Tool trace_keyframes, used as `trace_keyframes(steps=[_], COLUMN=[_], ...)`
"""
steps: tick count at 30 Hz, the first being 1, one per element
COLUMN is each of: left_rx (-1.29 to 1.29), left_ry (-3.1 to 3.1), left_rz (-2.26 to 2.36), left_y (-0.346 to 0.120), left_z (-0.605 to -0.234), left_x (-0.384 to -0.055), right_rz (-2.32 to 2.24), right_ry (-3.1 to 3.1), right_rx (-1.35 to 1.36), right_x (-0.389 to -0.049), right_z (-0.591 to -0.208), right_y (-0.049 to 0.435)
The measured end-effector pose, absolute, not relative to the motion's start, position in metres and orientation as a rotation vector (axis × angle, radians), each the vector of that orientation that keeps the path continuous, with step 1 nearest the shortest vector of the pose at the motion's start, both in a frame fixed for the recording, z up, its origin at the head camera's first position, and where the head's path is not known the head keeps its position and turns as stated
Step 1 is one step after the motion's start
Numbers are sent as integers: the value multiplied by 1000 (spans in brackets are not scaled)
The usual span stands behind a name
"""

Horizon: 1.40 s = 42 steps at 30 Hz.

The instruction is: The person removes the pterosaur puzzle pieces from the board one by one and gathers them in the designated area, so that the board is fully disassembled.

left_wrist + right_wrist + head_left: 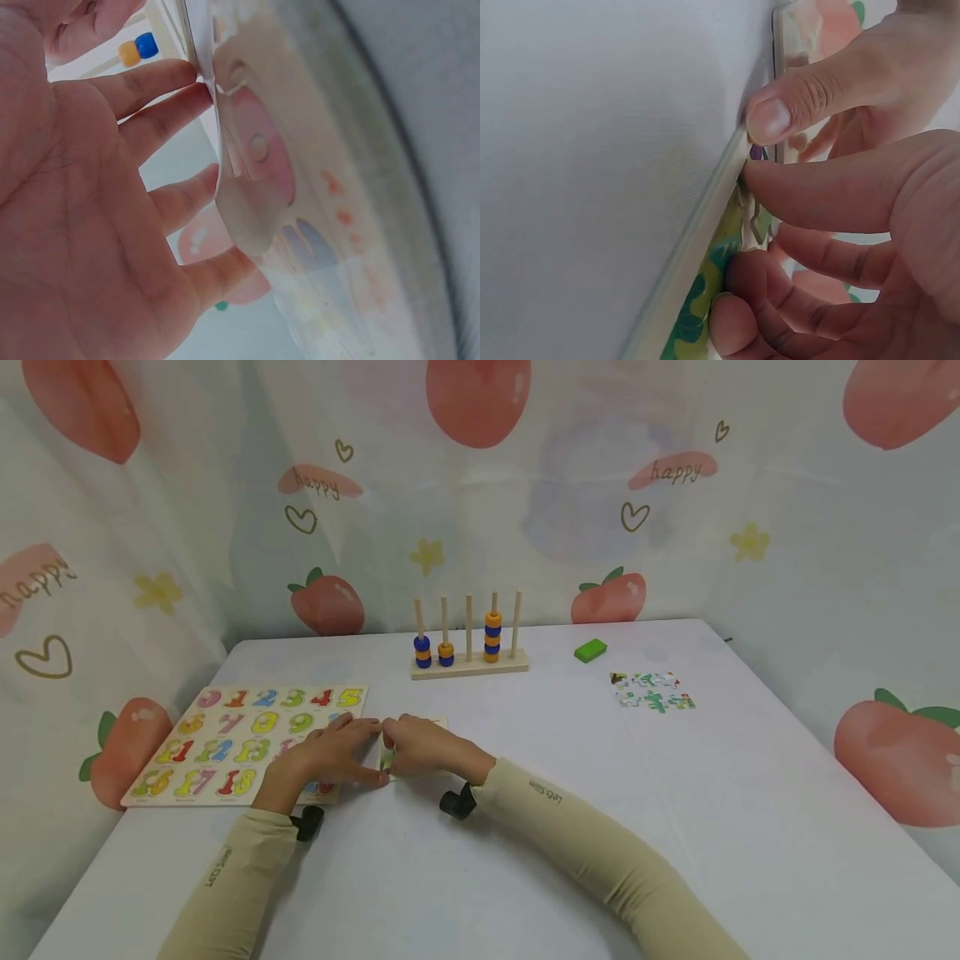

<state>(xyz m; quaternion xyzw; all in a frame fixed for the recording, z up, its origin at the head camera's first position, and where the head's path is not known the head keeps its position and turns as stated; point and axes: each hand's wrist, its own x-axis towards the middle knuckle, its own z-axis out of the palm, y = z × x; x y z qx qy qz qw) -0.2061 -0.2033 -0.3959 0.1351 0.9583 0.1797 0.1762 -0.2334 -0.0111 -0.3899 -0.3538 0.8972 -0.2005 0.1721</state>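
A small jigsaw board (441, 722) lies on the table, mostly covered by both hands. My right hand (426, 748) is over it with curled fingers, and in the right wrist view it pinches a green jigsaw piece (761, 223) between thumb and fingers, close on the board's picture. With fingers spread and fairly straight, my left hand (330, 753) reaches across the right part of the wooden number board (168, 768). Its thumb touches the jigsaw board's near left corner, beside the right thumb. Coloured number pieces fill the number board in rows; the left hand hides some.
Behind the hands stands a wooden bead abacus (468, 669) with upright pegs and blue and orange beads. A green block (591, 650) lies to its right. Several joined and loose jigsaw pieces (655, 700) are farther right. A patterned curtain (480, 518) borders the table.
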Motion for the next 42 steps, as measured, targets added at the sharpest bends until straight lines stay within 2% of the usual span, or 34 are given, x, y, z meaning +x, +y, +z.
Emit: trace_keyframes(steps=[11,26,42], left_rx=[408,395,403], left_ry=[2723,2714,2724], left_rz=[502,514,440], left_y=[-203,-203,-200], left_z=[-396,-395,-391], left_x=[-205,-204,-203], right_rz=[-600,-913,-1018], right_ry=[2552,2487,2490], right_rx=[-1048,-1095,-1007], right_x=[-234,-235,-243], right_z=[-390,-397,-393], right_y=[-10,-4,12])
